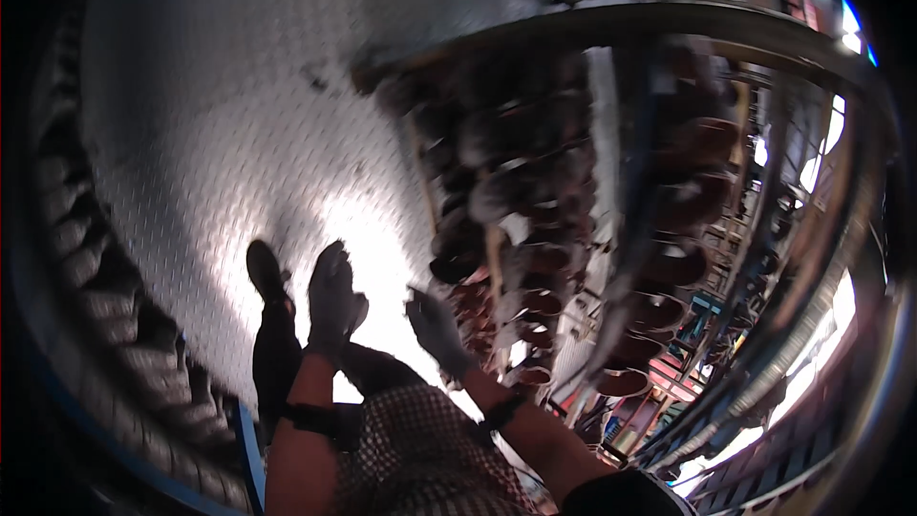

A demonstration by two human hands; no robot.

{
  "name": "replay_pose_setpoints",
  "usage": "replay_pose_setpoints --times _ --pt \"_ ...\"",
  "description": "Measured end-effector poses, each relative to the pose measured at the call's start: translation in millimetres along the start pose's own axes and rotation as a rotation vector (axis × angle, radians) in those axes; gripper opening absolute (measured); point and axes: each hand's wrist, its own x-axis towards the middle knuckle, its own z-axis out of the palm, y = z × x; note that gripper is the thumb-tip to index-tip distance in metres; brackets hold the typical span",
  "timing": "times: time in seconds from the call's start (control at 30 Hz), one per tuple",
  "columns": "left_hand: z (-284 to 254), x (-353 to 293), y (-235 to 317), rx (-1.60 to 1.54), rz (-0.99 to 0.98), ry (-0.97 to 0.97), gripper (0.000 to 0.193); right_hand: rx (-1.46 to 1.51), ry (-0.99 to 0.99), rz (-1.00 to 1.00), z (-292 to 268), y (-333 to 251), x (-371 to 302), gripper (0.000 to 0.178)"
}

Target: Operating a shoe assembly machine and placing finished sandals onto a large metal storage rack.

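My left hand (330,298), in a grey glove, hangs over the brightly lit floor. Its fingers lie loosely bent, with the thumb apart. To its right is my right hand (437,329), gloved the same way, fingers slightly curled and blurred. I see nothing held in either one. Closest to the right hand is a rack (420,172) with rows of dark, rounded brown pieces (497,199) whose kind I cannot make out. Farther right, reddish-brown hollow-looking pieces (673,263) line another row. A checked garment (411,430) covers my front.
Raised-pattern metal plate floor (239,86) stretches ahead, with glare near my dark shoe (264,269). A dark beam (611,29) crosses the rack's far end. Stacked greyish pieces (105,306) run along the left side. Rails and bright gaps (812,334) fill the far right.
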Motion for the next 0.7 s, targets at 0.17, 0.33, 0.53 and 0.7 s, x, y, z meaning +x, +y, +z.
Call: replay_pose_setpoints --times 0.17,0.33,0.53,0.7 --pt "-59.0 -51.8 -45.4 0.275 0.108 0.233 0.038 -0.381 0.065 -0.549 -58.7 40.2 -117.3 0.037" --pt "-45.2 -70.5 243.3 -0.032 0.349 0.038 0.042 1.123 0.054 0.364 -107.0 133.6 -221.6 0.013" --pt "-46.3 -104.3 568.0 -0.187 0.971 -0.084 0.047 1.181 0.398 0.653 -121.9 146.4 -331.0 0.024" --pt "-10.1 -111.3 728.2 -0.322 0.766 -0.250 0.061 1.955 1.038 0.368 -90.3 236.1 -370.5 0.028"
